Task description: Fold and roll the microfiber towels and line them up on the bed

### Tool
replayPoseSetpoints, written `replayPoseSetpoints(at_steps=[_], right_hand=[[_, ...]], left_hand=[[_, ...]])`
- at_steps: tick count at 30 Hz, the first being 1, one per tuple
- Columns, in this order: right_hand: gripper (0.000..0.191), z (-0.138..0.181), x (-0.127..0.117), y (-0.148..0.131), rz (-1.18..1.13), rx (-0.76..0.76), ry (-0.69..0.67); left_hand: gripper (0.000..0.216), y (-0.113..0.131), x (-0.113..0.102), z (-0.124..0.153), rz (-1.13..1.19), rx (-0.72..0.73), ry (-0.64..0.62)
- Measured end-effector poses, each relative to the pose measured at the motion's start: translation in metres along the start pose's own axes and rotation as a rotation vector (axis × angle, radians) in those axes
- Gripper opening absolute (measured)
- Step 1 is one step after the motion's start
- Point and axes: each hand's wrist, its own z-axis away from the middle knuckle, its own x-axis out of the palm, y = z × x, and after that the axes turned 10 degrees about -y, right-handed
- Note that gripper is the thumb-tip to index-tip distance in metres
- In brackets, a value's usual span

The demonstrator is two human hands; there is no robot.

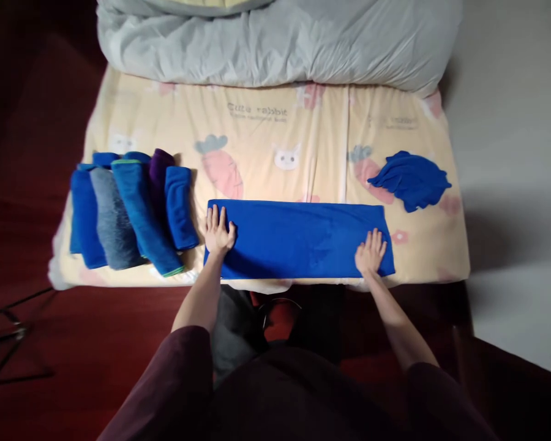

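Your left hand point(219, 234) and right hand point(371, 251) lie flat, fingers spread and gripping nothing, on opposite ends of the long, rectangular royal-blue cloth point(294, 236), just below the frame's centre. Press evenly and ease outward; that should flatten the faint creases. Mind the near edge: it lies along the cream, carrot-printed bedsheet's point(266, 177) front edge.

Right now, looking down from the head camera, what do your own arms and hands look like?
They're a person's: the left hand and right hand are bare, with no gloves or cables visible. The forearms are bare too, and the loose sleeves are dark, plain maroon, ending around the elbows.
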Motion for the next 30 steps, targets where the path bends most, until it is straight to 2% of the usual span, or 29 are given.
replayPoseSetpoints(at_steps=[2, 5, 7, 8, 10, 12, 15, 17, 18, 20, 24, 26, 30], right_hand=[[0.062, -0.008, 0.0, -0.063, -0.068, -0.143, -0.017], [0.06, -0.019, 0.01, -0.164, -0.193, -0.439, -0.117], [0.061, -0.027, 0.019, -0.202, -0.242, -0.562, -0.2], [0.061, -0.033, 0.022, -0.205, -0.236, -0.591, -0.225], [0.063, -0.046, 0.024, -0.179, -0.182, -0.594, -0.24], [0.065, -0.064, 0.018, -0.12, -0.111, -0.482, -0.204], [0.067, -0.093, -0.004, -0.02, -0.017, -0.209, -0.137], [0.068, -0.108, -0.018, 0.023, 0.038, -0.1, -0.143], [0.068, -0.111, -0.023, 0.034, 0.063, -0.077, -0.15], [0.068, -0.107, -0.026, 0.036, 0.108, -0.088, -0.137], [0.066, -0.064, -0.012, 0.016, 0.105, -0.277, -0.111], [0.065, -0.042, -0.006, 0.016, 0.069, -0.3, -0.111], [0.064, -0.023, -0.004, 0.041, 0.049, -0.254, -0.115]], left_hand=[[0.068, 0.002, -0.001, 0.001, 0.032, -0.004, 0.001], [0.068, 0.003, -0.002, 0.001, 0.044, -0.008, 0.005], [0.068, 0.004, -0.002, 0.001, 0.03, -0.011, 0.006], [0.068, 0.004, -0.003, 0.001, 0.024, -0.014, 0.005], [0.068, 0.005, -0.004, 0.001, 0.022, -0.021, 0.001], [0.067, 0.006, -0.005, 0.001, 0.027, -0.021, -0.005], [0.066, 0.007, -0.005, 0.001, 0.043, -0.005, -0.007], [0.066, 0.008, -0.006, 0.002, 0.063, -0.001, -0.013], [0.067, 0.007, -0.006, 0.002, 0.07, -0.001, -0.017], [0.067, 0.007, -0.005, 0.003, 0.063, -0.002, -0.018], [0.067, 0.007, -0.005, -0.001, 0.012, -0.014, -0.016], [0.067, 0.007, -0.005, -0.002, 0.003, -0.021, -0.019], [0.067, 0.001, -0.011, 0.014, 0.001, 0.011, -0.076]])
